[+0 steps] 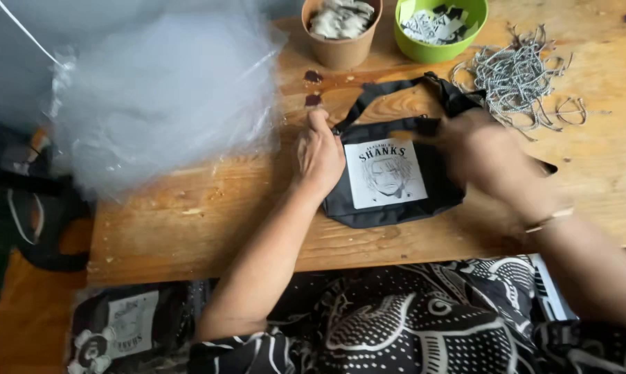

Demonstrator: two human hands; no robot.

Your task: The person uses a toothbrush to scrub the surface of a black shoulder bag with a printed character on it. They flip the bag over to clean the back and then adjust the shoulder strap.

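Note:
A small black pouch bag (368, 208) with a white printed patch (386, 174) lies on the wooden table (188, 221). Its black strap (396, 88) loops toward the far side. My left hand (318, 154) rests on the bag's left end, fingers pinching at its top corner. My right hand (476, 154) is blurred with motion over the bag's upper right edge, gripping at the top of the bag near the strap.
A big heap of clear plastic bags (161, 90) covers the table's left. At the far edge stand a brown paper cup (341, 48) and a green bowl (458, 41), both holding paper tags. A tangle of grey strings (517, 76) lies at right. Another bagged pouch (129, 325) sits low at left.

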